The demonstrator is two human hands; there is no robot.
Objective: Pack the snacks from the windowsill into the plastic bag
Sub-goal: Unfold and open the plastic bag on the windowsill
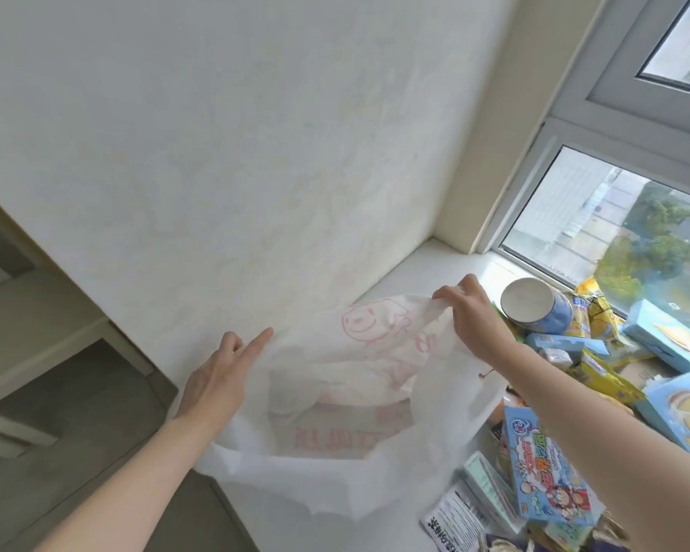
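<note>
A white windowsill point(411, 272) is heaped at its right end with snack boxes point(546, 464), yellow packets point(602, 312) and a blue tin point(534, 308).

A pale, mottled plaster wall point(255, 133) fills left and centre, reaching the far corner of the white windowsill point(427, 264) beside a grey-framed window point(630, 101) showing daylit trees and buildings. Grey floor point(76, 392) and beige furniture point(36, 308) lie lower left.
</note>
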